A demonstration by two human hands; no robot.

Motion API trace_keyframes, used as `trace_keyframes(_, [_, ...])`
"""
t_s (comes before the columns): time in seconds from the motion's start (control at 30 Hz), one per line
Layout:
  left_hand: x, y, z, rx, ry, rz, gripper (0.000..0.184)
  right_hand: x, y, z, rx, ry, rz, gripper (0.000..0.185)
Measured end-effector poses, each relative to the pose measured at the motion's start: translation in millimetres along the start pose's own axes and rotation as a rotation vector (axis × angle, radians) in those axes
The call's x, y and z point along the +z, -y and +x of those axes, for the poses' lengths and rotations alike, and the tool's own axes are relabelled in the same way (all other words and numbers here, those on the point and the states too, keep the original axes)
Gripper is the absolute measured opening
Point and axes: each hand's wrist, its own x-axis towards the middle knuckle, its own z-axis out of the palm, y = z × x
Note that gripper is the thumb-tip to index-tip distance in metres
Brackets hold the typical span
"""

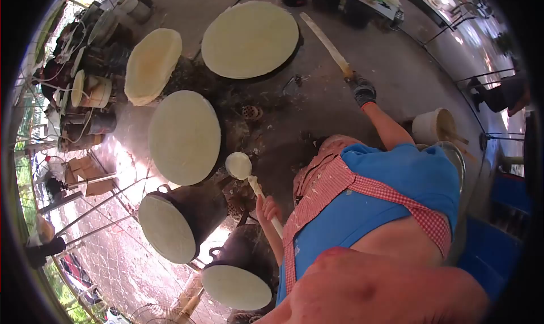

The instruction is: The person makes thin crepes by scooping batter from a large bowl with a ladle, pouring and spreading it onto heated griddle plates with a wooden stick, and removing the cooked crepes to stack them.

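My left hand (pixel 268 209) is wrapped round the pale handle of a ladle (pixel 238 165), whose round bowl looks pale and whitish. Near that bowl, a large round pale surface (pixel 185 138) covers a dark pot. My right hand (pixel 360 90), in a dark grey glove with an orange cuff, grips one end of a long flat wooden stick (pixel 326 40). The stick points away towards the top of the view, beside another big pale disc (pixel 250 39). Lower down, two dark pots (pixel 211 210) carry smaller pale round tops (pixel 166 229).
A yellowish sheet (pixel 153 66) lies on a round top at the upper left. Behind my right arm stands a white bucket (pixel 433 125) with sticks in it. Wire mesh and metal bars (pixel 102 208) run along the left. A table (pixel 368 1) with items is at the top.
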Motion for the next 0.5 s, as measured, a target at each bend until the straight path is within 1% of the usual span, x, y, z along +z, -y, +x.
trace_keyframes(0.03, [3.7, 5.3, 3.4, -0.048, 0.012, 0.009, 0.037, -14.2, -8.5, -5.3, -0.004, -0.048, -0.053, 0.049])
trace_keyframes(0.07, [4.2, 9.7, 6.1, -0.049, 0.008, 0.007, 0.037, -29.4, -13.6, -14.4, -0.011, -0.095, -0.101, 0.048])
trace_keyframes(0.1, [5.6, 14.7, 9.5, -0.073, 0.027, 0.098, 0.038, -43.5, -15.7, -23.0, -0.015, -0.092, -0.103, 0.048])
trace_keyframes(0.13, [7.4, 20.1, 19.0, -0.088, 0.049, 0.188, 0.039, -54.2, -16.5, -25.6, -0.134, 0.029, -0.202, 0.049])
trace_keyframes(0.17, [8.0, 24.4, 23.6, -0.074, 0.055, 0.186, 0.039, -58.6, -19.6, -31.7, -0.257, 0.15, -0.298, 0.049])
trace_keyframes(0.23, [9.4, 32.9, 33.2, -0.061, 0.053, 0.181, 0.039, -30.4, -62.1, -29.4, -0.556, 0.089, -0.227, 0.049])
trace_keyframes(0.27, [11.0, 36.8, 40.6, -0.03, 0.075, 0.172, 0.039, -27.7, -58.0, -27.2, -0.52, 0.164, -0.198, 0.049])
trace_keyframes(0.3, [13.3, 42.3, 50.5, 0.046, 0.116, 0.155, 0.039, -22.6, -49.0, -24.6, -0.502, 0.257, -0.171, 0.049])
trace_keyframes(0.37, [18.2, 56.5, 75.4, -0.092, 0.244, -0.041, 0.039, -10.1, -32.5, -6.5, -0.451, 0.374, -0.125, 0.046])
trace_keyframes(0.4, [22.6, 73.5, 79.3, -0.007, 0.224, -0.06, 0.039, -1.8, -25.6, 3.1, -0.539, 0.424, -0.128, 0.046])
trace_keyframes(0.47, [2.2, 95.6, 71.8, 0.188, 0.348, -0.001, 0.036, 14.1, -2.5, 32.6, -0.574, 0.543, 0.093, 0.042])
trace_keyframes(0.5, [-7.0, 104.9, 67.5, 0.28, 0.406, 0.013, 0.037, 22.2, 12.1, 43.0, -0.662, 0.588, 0.09, 0.042])
